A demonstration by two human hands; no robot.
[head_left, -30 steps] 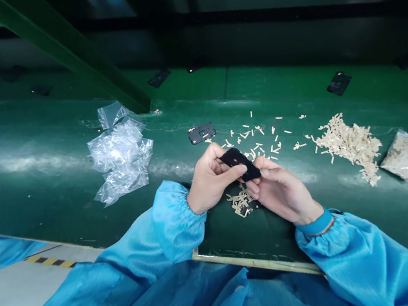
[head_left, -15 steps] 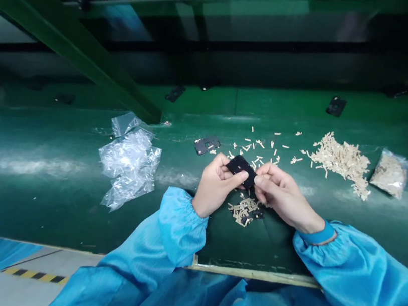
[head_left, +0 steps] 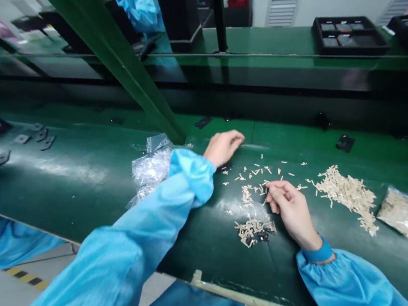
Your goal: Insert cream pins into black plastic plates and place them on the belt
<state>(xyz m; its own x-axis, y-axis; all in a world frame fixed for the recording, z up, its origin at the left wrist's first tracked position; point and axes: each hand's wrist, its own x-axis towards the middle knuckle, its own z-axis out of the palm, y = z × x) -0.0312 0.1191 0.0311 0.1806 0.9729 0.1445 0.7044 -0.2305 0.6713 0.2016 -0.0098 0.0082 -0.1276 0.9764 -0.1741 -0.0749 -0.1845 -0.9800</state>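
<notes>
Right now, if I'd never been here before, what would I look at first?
Probably the big pile of pale strips on the green table's right side, beside a clear bag. Next, the two hands: the left hand reaches farther out, the right hand is near loose strips. Shiny crumpled plastic lies left, partly behind the blue sleeve.

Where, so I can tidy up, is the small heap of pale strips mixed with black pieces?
In the head view, the mixed heap lies right of centre on the green tabletop, just left of the bare right hand, toward the front edge.
</notes>
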